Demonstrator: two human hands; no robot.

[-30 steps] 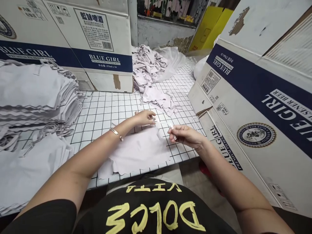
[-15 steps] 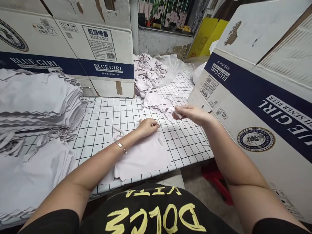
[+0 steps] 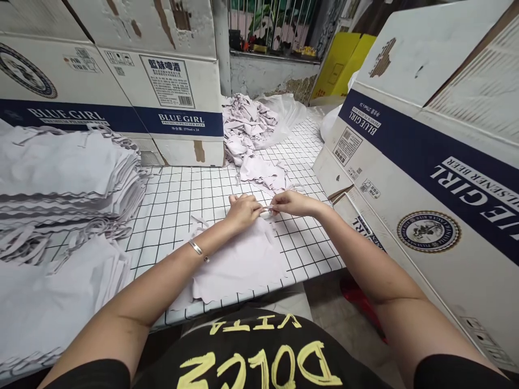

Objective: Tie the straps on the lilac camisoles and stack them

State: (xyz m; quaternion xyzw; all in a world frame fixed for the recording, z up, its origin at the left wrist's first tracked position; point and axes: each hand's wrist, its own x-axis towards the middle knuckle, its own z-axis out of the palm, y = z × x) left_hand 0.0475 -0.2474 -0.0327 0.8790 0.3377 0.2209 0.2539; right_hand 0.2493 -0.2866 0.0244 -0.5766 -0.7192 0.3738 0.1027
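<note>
A pale pink cloth piece (image 3: pixel 239 267) lies on the table in front of me. At its far edge my left hand (image 3: pixel 243 210) is closed, its fingertips on a thin pale fabric strap (image 3: pixel 266 208). My right hand (image 3: pixel 294 203) pinches the same strap just to the right, so the two hands nearly meet. Another short strap (image 3: pixel 199 220) sticks out at the cloth's upper left corner. Beyond my right hand rests a crumpled bunch of pink cloth (image 3: pixel 263 172). How the strap joins the cloth is hidden by my fingers.
Stacks of pale cloth pieces (image 3: pixel 60 162) with loose straps fill the left side. A large beer carton (image 3: pixel 178 146) stands behind them, and another carton (image 3: pixel 365 156) leans in on the right. A cloth heap (image 3: pixel 249 116) and clear plastic bag (image 3: pixel 286 113) lie at the back of the checked table (image 3: pixel 170 186).
My right hand has come left and nearer, away from the crumpled cloth, to meet my left hand at the strap. My left hand has stayed almost in place.
</note>
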